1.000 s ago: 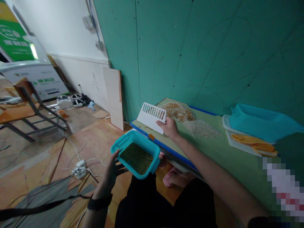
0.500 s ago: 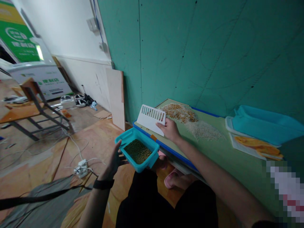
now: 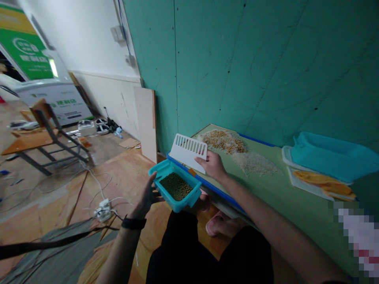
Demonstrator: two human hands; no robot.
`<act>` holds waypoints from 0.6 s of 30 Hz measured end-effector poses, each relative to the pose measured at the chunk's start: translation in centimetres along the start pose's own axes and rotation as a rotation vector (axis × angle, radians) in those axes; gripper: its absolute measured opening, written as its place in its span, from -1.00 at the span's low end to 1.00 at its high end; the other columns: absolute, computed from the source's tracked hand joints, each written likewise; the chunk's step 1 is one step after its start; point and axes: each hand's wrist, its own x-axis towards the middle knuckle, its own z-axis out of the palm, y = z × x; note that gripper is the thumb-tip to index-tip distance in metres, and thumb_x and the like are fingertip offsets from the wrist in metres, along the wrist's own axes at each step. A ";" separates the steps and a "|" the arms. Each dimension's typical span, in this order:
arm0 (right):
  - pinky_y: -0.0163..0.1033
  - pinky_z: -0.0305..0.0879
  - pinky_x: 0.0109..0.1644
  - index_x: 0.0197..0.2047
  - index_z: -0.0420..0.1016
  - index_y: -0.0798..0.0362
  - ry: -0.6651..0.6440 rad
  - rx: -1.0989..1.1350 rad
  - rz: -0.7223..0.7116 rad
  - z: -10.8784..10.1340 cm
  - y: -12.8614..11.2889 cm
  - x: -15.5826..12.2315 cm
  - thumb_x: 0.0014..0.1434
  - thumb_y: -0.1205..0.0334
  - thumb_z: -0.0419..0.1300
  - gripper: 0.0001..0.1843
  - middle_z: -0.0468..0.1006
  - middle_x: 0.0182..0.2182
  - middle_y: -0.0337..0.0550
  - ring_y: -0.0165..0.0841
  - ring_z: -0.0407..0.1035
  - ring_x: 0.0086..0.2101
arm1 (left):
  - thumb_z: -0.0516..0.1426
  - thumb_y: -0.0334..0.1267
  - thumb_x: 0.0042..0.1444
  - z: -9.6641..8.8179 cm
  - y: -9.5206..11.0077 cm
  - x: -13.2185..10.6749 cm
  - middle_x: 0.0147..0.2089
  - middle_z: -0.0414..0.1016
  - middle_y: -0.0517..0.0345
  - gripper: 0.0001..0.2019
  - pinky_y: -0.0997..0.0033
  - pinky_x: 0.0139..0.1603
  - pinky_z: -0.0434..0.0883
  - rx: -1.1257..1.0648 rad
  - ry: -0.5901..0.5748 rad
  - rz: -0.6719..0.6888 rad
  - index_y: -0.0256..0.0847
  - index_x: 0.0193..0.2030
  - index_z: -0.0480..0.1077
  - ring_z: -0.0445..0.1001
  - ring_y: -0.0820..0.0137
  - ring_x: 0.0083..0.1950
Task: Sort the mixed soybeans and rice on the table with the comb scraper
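Observation:
My left hand grips the left end of a turquoise plastic bin, held at the table's near edge above my knees. Small dark green beans lie in it, with paler yellowish ones toward its right end. Between the thumb and fingers of my right hand is a white slotted plastic plate, tilted over the table's left corner, just above the bin. Beyond my right hand, a pile of yellow beans mixed with white grains lies on the green tabletop. A pile of white grains adjoins it.
A larger turquoise bin and an orange cloth on a white lid occupy the table's right side. A green wall stands behind. On the floor at left are a chair, a power strip and cables.
The turquoise bin has shifted slightly right, closer under the slotted plate. My right hand keeps its hold on the plate, nearly still. The view has shifted slightly.

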 end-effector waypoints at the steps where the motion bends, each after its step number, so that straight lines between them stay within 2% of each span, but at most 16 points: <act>1: -0.15 0.52 -0.21 -0.21 0.60 0.09 0.006 -0.002 0.005 -0.1 0.0 0.0 0.09 0.20 0.33 -0.80 0.72 -0.25 0.00 -0.15 0.63 -0.24 | 0.18 0.27 0.10 0.1 0.0 -0.1 -0.35 0.51 0.07 -0.47 0.12 -0.34 0.60 0.004 0.000 -0.006 -0.24 -0.21 0.50 0.56 0.20 -0.37; 11: -0.17 0.51 -0.25 -0.30 0.62 0.09 0.020 -0.040 0.048 -0.4 -0.1 -0.3 -0.01 0.21 0.35 -0.82 0.72 -0.32 -0.02 -0.16 0.60 -0.28 | 0.21 0.24 0.08 1.0 -1.2 -1.3 -0.29 0.55 0.04 -0.48 0.13 -0.32 0.59 -0.045 0.000 0.015 -0.23 -0.14 0.53 0.57 0.22 -0.36; 15: -0.16 0.52 -0.28 -0.37 0.59 0.08 0.014 0.072 0.127 -0.4 0.2 -0.1 -0.07 0.20 0.38 -0.83 0.70 -0.36 -0.06 -0.18 0.58 -0.33 | 0.22 0.25 0.08 1.2 -2.0 -1.7 -0.28 0.55 0.02 -0.45 0.14 -0.31 0.59 -0.054 0.004 0.007 -0.25 -0.10 0.52 0.58 0.22 -0.34; 18: -0.16 0.53 -0.29 -0.32 0.59 0.08 0.017 0.216 0.211 -0.8 0.6 0.4 -0.08 0.18 0.39 -0.78 0.71 -0.34 -0.07 -0.20 0.58 -0.34 | 0.23 0.25 0.07 1.4 -2.7 -2.0 -0.25 0.55 0.02 -0.43 0.14 -0.28 0.60 -0.070 0.003 0.007 -0.23 -0.02 0.50 0.59 0.21 -0.31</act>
